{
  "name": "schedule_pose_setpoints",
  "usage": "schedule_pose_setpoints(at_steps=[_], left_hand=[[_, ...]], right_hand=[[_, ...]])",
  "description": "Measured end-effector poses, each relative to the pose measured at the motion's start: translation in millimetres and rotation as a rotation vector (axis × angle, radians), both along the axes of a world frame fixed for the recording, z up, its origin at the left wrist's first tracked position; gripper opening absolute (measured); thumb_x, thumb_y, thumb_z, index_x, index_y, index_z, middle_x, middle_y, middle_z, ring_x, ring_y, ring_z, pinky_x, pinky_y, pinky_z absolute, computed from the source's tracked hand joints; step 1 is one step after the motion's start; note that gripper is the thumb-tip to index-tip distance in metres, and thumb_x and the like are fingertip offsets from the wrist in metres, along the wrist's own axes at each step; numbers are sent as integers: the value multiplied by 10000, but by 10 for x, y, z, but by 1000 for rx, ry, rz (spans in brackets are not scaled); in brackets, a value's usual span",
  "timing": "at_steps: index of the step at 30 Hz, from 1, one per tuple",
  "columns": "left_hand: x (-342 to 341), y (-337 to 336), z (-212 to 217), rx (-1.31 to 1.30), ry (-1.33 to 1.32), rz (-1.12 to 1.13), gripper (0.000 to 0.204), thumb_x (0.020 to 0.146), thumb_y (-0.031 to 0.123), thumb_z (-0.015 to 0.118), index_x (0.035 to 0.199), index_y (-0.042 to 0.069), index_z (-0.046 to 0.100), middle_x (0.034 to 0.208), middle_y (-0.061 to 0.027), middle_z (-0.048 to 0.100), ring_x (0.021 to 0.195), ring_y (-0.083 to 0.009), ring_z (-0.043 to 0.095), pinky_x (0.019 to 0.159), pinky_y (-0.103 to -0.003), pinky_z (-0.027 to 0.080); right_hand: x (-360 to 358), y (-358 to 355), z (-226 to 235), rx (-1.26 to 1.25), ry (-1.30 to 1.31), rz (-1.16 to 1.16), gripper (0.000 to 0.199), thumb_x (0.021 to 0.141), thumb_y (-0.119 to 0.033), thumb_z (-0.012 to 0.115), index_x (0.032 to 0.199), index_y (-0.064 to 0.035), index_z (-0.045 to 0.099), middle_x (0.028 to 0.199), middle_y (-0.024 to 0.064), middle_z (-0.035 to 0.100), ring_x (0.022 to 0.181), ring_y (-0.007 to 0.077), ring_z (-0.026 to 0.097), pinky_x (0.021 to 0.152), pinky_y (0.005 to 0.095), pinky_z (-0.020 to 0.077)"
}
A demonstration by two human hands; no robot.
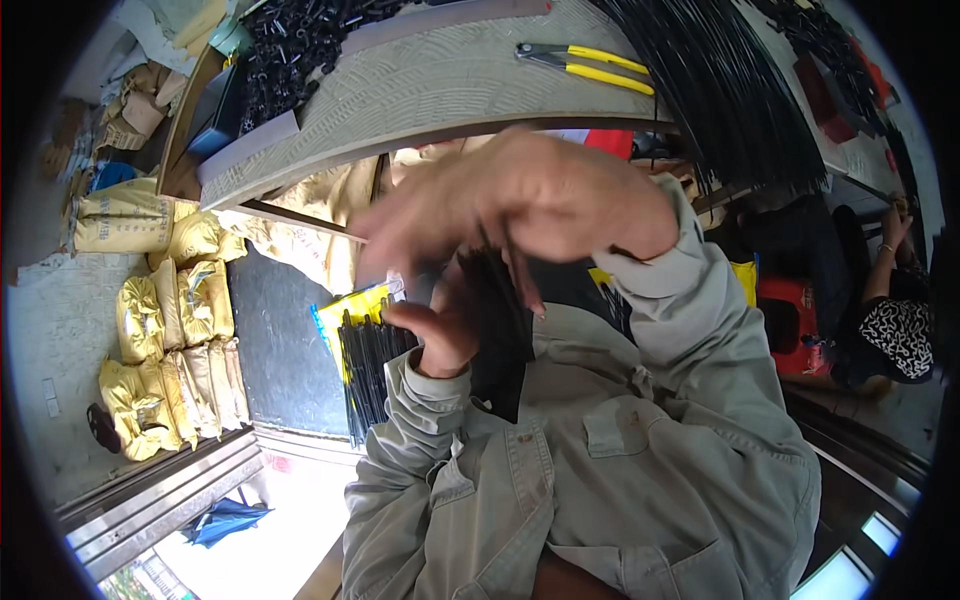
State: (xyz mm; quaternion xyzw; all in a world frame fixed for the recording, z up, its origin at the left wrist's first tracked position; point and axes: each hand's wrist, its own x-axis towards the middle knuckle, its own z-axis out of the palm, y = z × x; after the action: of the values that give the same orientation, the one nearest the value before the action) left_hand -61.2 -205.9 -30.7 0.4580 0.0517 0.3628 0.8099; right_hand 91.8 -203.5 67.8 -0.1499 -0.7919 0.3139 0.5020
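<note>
My right hand [540, 195] reaches across in front of my chest toward the left, below the bench edge. Its fingers are smeared by motion. Lower down, my left hand [445, 325] has its thumb showing, while its fingers are blurred and partly hidden behind the right hand. A dark mass [490, 310] shows between and under the hands; I cannot make out whether either hand holds it. Beside my left wrist, several long black strips [365, 365] lie over a yellow and blue sheet [330, 325].
On the bench [430, 85] lie pliers with yellow handles [605, 70], a large bundle of long black strands [720, 90] and a heap of small black parts [300, 45]. Yellow sacks [145, 320] stand at left. At right, another person [895, 310] sits near a red stool [785, 320].
</note>
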Motion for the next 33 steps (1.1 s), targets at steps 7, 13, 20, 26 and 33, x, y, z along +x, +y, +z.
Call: schedule_pose_setpoints(at_steps=[7,13,20,26,33], left_hand=[[0,192,-108,-112,265,-24,262,919,211,466,1069,-3,467,712,-113,608,575,-191,612,519,-222,467],[-76,130,-9,-289,354,99,241,909,183,484,1085,18,476,790,-156,632,619,-211,635,521,-240,483],[-118,188,26,-346,359,198,237,896,148,503,1088,11,483,855,-161,636,649,-205,638,542,-241,490],[-162,258,13,-325,337,234,229,879,108,526,1083,6,502,911,-159,634,678,-189,636,572,-238,495],[-125,255,-25,-323,324,241,228,872,114,539,1073,12,506,890,-158,641,611,-175,618,537,-233,483]], right_hand=[[-72,632,-138,-534,-188,-170,263,816,-246,607,951,-21,632,916,78,648,812,125,594,686,226,473],[-245,925,-387,-627,-706,-96,258,788,-254,639,876,-11,637,782,56,642,686,70,570,652,225,460],[-419,1002,-569,-684,-405,46,258,774,-207,649,911,8,611,794,45,624,666,95,551,630,236,455],[-462,1011,-538,-631,-431,96,240,792,-170,617,937,20,592,835,50,626,703,101,567,659,233,463],[-521,1089,-659,-613,-480,114,221,795,-151,594,929,25,587,799,47,625,683,103,563,626,251,465]])
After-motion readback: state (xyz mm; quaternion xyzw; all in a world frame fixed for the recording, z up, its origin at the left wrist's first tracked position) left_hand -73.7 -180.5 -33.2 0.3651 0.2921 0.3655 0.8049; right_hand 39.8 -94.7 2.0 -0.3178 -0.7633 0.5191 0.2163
